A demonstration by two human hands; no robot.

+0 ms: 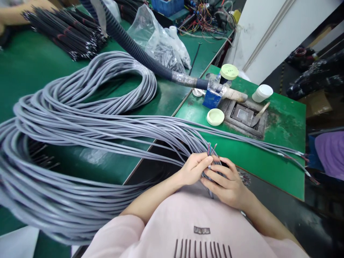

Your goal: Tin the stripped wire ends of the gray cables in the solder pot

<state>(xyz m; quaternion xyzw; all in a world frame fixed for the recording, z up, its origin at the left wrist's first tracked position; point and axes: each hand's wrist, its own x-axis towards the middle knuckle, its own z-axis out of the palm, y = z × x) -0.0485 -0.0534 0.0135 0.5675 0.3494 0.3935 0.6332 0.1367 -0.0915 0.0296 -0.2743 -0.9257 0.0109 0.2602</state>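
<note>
A big bundle of grey cables runs in loops over the green table and down to my hands. My left hand pinches the end of a grey cable, from which thin coloured wires stick up. My right hand has its fingers curled round several of the grey cables just beside it. The two hands touch close in front of my body. Behind the right hand, more stripped wire ends show in part. A few cables reach farther right, their stripped ends hanging over the table's edge.
A solder pot with a scraper on it sits at the right. A ribbed hose arches above the table. Nearby stand a white tub and a pale lid. Black wire bundles and a clear bag lie behind.
</note>
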